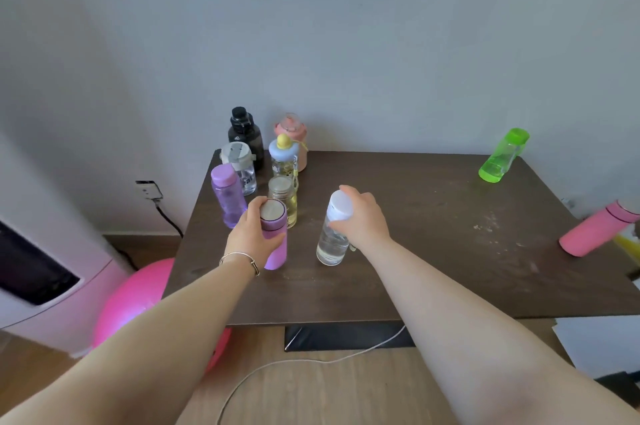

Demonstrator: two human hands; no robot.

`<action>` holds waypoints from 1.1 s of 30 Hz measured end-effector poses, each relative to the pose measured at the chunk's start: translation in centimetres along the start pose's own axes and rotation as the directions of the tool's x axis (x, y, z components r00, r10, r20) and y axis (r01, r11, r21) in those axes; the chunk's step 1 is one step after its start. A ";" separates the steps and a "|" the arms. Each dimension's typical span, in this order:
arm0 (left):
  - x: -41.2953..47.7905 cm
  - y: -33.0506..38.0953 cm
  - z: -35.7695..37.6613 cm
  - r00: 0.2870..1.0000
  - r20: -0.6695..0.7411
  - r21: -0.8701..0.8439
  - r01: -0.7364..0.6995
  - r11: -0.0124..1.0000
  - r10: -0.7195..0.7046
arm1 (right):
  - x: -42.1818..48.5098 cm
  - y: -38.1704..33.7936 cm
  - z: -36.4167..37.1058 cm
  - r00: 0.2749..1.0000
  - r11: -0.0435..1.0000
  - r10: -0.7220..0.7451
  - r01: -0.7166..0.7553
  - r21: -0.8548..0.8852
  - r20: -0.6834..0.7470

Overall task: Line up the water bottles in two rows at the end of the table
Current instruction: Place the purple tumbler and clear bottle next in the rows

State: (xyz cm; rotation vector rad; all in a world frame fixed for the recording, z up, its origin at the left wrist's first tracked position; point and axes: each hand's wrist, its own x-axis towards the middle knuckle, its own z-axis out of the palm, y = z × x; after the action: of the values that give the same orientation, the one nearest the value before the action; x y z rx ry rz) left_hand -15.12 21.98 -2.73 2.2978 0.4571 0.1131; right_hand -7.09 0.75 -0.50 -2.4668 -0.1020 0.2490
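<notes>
My left hand (254, 234) grips a lilac flask with a metal top (275, 251), standing on the dark table (433, 251). My right hand (362, 217) holds a clear bottle with a white cap (332, 241) just to its right. Behind them at the table's left end stand two rows of bottles: a purple bottle (227, 196), a clear grey-lidded one (242, 165) and a black one (244, 132) on the left; a yellowish bottle (284, 198), a blue-lidded one (284, 158) and a peach-pink one (294, 134) on the right.
A green bottle (504, 156) stands at the far right corner of the table. A pink flask (595, 229) sits at the right edge. A pink ball (138, 293) and a white appliance (45, 251) are on the floor to the left, and a white cable (294, 362) runs below the table.
</notes>
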 end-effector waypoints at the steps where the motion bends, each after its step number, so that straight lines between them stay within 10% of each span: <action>1: 0.1 -0.9 -0.8 1.000 -0.007 0.009 0.009 1.000 -0.009 | -0.1 -0.9 0.8 1.000 1.000 -0.006 0.006 -0.006 0.005; 33: 4.5 -10.7 -6.0 0.998 0.060 0.007 -0.007 1.000 0.007 | 0.6 -8.4 11.0 0.992 0.979 -0.102 0.114 -0.169 0.078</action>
State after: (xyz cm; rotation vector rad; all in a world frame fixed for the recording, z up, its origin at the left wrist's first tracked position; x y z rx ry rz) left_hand -15.35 34.49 -6.52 2.3035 0.4189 0.0458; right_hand -8.83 14.07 -3.88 -2.6156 -0.2981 0.2896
